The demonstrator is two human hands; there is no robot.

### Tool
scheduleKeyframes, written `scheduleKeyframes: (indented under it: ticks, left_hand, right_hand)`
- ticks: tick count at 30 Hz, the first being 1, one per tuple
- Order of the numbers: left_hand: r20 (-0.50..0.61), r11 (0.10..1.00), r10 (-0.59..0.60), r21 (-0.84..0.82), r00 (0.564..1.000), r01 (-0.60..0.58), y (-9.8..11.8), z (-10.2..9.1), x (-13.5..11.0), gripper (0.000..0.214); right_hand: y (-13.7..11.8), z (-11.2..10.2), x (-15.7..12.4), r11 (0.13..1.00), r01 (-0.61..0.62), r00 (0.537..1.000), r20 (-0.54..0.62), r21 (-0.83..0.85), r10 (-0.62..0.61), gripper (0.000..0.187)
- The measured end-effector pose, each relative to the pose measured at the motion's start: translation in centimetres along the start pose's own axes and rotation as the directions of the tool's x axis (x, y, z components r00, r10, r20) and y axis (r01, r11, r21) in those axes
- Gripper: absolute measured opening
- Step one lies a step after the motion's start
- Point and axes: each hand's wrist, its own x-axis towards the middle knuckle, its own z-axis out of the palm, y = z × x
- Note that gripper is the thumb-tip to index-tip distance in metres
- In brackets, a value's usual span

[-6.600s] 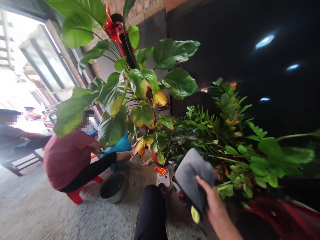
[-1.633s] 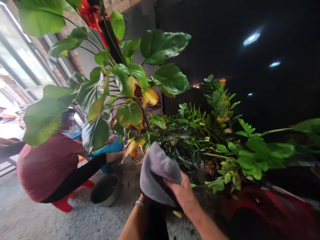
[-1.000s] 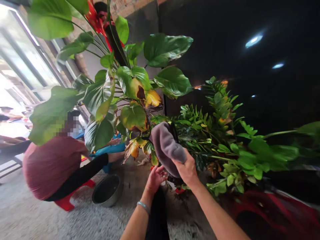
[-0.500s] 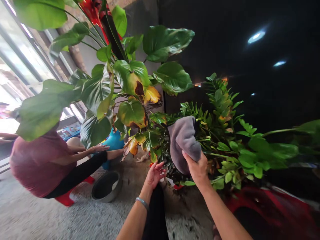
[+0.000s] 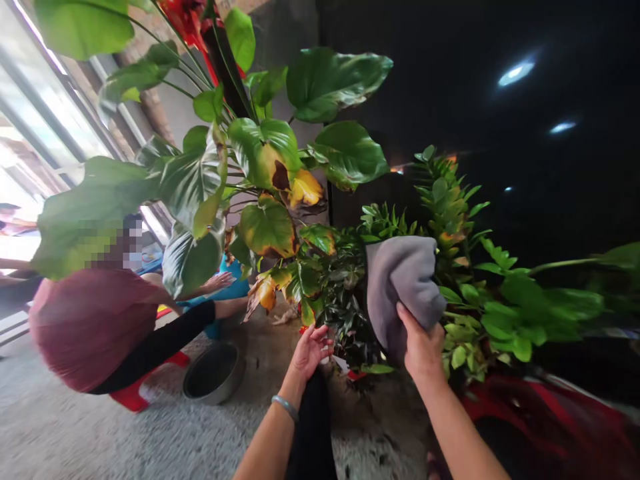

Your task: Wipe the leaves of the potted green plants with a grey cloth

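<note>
My right hand [image 5: 423,343] grips a grey cloth [image 5: 397,283] and holds it against the leafy stems of a low green plant [image 5: 450,267]. My left hand [image 5: 310,347] hovers lower and to the left, fingers loosely spread, palm up under the dark lower leaves [image 5: 345,313]. It holds nothing. A metal bracelet [image 5: 286,405] sits on that wrist. A taller plant [image 5: 260,173] with large glossy leaves, some yellowed, rises at the left.
A person in a dark red top [image 5: 95,327] crouches at the left on a red stool [image 5: 133,397], beside a metal bowl [image 5: 213,373] on the rough floor. A black glossy wall [image 5: 500,100] stands behind the plants. Something red [image 5: 540,420] lies at the lower right.
My right hand carried the grey cloth to the right along the low plant's stems. My left hand came free of the cloth and stayed below the leaves.
</note>
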Motion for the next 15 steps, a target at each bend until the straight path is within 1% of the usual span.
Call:
scheduleKeyframes:
  ticks: [1,2,3,4,5,6,7,8,9,10,12,13,14,15]
  left_hand:
    - [-0.004,1.000,0.003,0.000,1.000,-0.003,-0.1,0.0,0.0,0.024]
    - [-0.009,1.000,0.005,0.001,1.000,-0.005,-0.1,0.0,0.1,0.024]
    - [-0.012,1.000,0.006,0.003,1.000,-0.006,-0.2,-0.1,0.1,0.024]
    - [-0.013,1.000,0.007,0.005,1.000,-0.007,-0.2,-0.1,0.1,0.024]
    - [-0.009,1.000,0.008,0.008,1.000,-0.008,-0.2,-0.2,0.2,0.024]
    - [-0.006,1.000,0.011,0.011,1.000,-0.011,-0.2,-0.3,0.2,0.025]
    - [-0.005,1.000,0.015,0.014,1.000,-0.015,-0.1,-0.4,0.2,0.025]
    - [-0.004,1.000,0.018,0.014,1.000,-0.018,-0.1,-0.5,0.2,0.025]
    - [-0.004,1.000,0.020,0.014,1.000,-0.020,0.0,-0.5,0.2,0.024]
    - [-0.003,1.000,0.019,0.014,1.000,-0.019,0.0,-0.5,0.1,0.024]
    - [0.001,1.000,0.015,0.014,1.000,-0.015,0.1,-0.3,0.0,0.023]
    - [0.004,1.000,0.013,0.014,1.000,-0.013,0.1,-0.1,-0.1,0.022]
    - [0.006,1.000,0.014,0.015,1.000,-0.014,0.1,0.0,-0.2,0.022]
    - [0.005,1.000,0.015,0.016,1.000,-0.016,0.1,0.2,-0.2,0.022]
  right_hand:
    - [0.4,0.3,0.0,0.998,-0.055,0.998,-0.012,0.026,0.055,0.049]
    - [1.1,0.3,-0.4,0.989,-0.145,0.989,0.010,0.034,0.145,0.049]
    - [2.1,-0.1,-1.2,0.966,-0.256,0.966,0.051,0.022,0.255,0.048]
    - [3.3,-0.8,-2.4,0.930,-0.367,0.925,0.097,-0.014,0.366,0.046]
    - [4.4,-1.7,-3.7,0.882,-0.468,0.870,0.143,-0.055,0.471,0.044]
    - [5.3,-2.8,-4.9,0.837,-0.538,0.818,0.177,-0.100,0.547,0.043]
    - [5.9,-3.7,-5.9,0.818,-0.560,0.799,0.177,-0.128,0.575,0.042]
    - [6.1,-4.3,-6.5,0.827,-0.548,0.805,0.188,-0.125,0.562,0.043]
    - [6.0,-4.6,-6.6,0.851,-0.516,0.831,0.181,-0.101,0.526,0.046]
    - [5.5,-4.5,-6.1,0.885,-0.462,0.872,0.156,-0.054,0.464,0.050]
    - [4.0,-3.4,-3.8,0.953,-0.299,0.954,0.055,0.057,0.296,0.063]
    - [3.4,-2.6,-2.4,0.974,-0.206,0.978,-0.014,0.092,0.209,0.068]
    - [3.1,-1.8,-1.1,0.986,-0.135,0.987,-0.077,0.099,0.143,0.072]
    - [3.1,-1.2,-0.2,0.992,-0.102,0.987,-0.115,0.079,0.111,0.074]
